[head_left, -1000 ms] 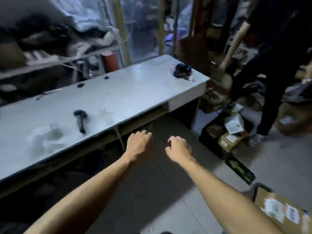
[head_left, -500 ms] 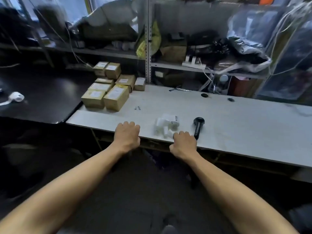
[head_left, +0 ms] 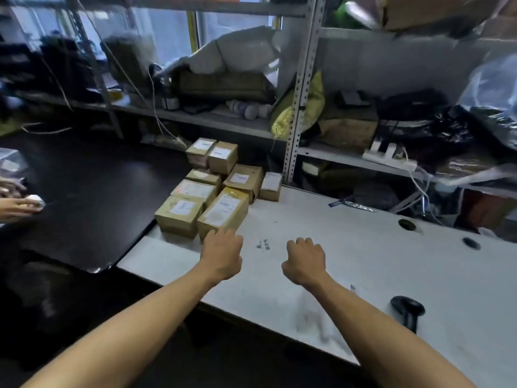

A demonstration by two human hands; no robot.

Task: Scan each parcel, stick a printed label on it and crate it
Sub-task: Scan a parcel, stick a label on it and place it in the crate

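Observation:
Several brown cardboard parcels point(head_left: 195, 191) with white labels are stacked at the left end of the white table point(head_left: 363, 256). My left hand point(head_left: 222, 254) hovers just in front of the nearest parcel point(head_left: 223, 211), fingers hanging loosely curled, holding nothing. My right hand point(head_left: 305, 261) is beside it over the tabletop, also loosely curled and empty. A black handheld scanner point(head_left: 407, 310) lies on the table to the right of my right forearm. A small printed scrap point(head_left: 265, 244) lies between my hands.
A black table point(head_left: 84, 191) adjoins on the left, where another person's hand point(head_left: 16, 207) holds something white. Metal shelving with an upright post point(head_left: 300, 88) and clutter stands behind the table. Two cable holes point(head_left: 407, 224) sit in the tabletop at right.
The view has swung left from the table's far end to the parcels. Both hands have moved forward from the table's edge over the tabletop, the left one now close to the nearest parcel.

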